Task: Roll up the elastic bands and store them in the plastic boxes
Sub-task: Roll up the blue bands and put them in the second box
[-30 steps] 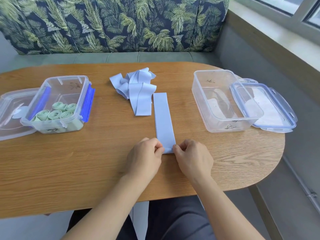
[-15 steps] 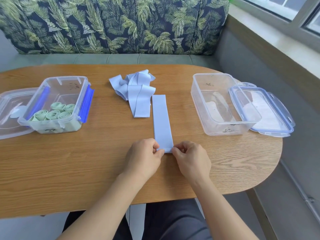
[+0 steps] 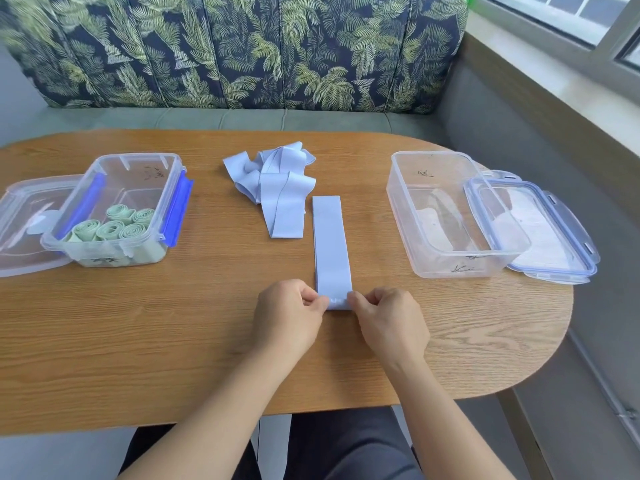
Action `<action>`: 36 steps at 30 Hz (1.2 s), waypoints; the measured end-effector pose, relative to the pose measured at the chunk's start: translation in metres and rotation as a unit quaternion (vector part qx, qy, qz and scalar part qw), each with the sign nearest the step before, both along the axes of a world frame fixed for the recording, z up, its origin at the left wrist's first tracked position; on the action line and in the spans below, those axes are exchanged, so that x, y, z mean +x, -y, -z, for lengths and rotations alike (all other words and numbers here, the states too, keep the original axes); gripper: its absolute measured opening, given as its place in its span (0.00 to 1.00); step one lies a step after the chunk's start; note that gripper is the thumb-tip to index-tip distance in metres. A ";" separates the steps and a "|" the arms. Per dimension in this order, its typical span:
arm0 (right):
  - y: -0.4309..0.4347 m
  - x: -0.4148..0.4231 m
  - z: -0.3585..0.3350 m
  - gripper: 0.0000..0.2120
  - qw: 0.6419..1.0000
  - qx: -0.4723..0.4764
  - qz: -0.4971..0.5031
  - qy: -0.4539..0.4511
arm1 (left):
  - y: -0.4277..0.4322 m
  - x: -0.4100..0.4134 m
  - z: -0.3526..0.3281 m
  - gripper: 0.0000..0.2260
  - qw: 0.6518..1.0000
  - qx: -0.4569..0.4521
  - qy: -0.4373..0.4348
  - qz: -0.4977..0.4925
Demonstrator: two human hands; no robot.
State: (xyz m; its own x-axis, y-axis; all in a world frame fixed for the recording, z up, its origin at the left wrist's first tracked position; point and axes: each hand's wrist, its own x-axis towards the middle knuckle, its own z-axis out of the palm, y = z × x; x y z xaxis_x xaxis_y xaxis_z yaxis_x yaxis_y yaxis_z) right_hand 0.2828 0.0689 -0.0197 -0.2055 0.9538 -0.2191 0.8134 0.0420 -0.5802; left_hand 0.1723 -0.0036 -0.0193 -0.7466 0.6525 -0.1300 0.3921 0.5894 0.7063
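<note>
flat band [image 3: 330, 244]: pale blue
rolled bands [image 3: 114, 227]: pale green
box clips [image 3: 178, 206]: blue
desk [image 3: 138, 334]: wood grain
cushion [image 3: 242, 46]: navy w/ green fronds

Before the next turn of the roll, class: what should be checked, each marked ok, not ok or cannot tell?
1. Grip: left hand and right hand pinch the near end of the flat blue band: ok.
2. Band straight and flat on the table: ok.
3. First turn tight and even: cannot tell.
4. The empty clear box open, lid off: ok.
5. The pile of blue bands apart from the flat one: ok.
</note>
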 end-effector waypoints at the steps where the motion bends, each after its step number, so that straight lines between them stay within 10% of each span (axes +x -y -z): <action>1: 0.001 0.003 0.000 0.15 1.000 0.001 -0.001 0.004 | 0.001 0.000 0.001 0.05 1.000 -0.002 0.008 0.001; 17: -0.001 -0.005 0.002 0.15 0.998 0.030 -0.003 0.057 | -0.006 -0.010 -0.009 0.13 0.993 -0.080 0.090 0.008; 21: -0.004 -0.008 0.001 0.17 0.998 0.031 0.001 0.063 | -0.007 -0.008 -0.009 0.11 0.993 -0.112 -0.025 0.031; 36: 0.004 0.005 0.001 0.12 1.000 0.003 0.002 -0.029 | -0.015 -0.011 0.001 0.03 0.993 0.004 -0.039 0.108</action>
State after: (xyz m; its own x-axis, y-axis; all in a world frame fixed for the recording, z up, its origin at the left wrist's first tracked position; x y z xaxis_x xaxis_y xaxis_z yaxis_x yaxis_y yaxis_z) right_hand 0.2881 0.0653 -0.0204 -0.2137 0.9558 -0.2020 0.7786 0.0418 -0.6261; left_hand 0.1615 0.0113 -0.0204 -0.5967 0.7993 -0.0712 0.5628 0.4801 0.6728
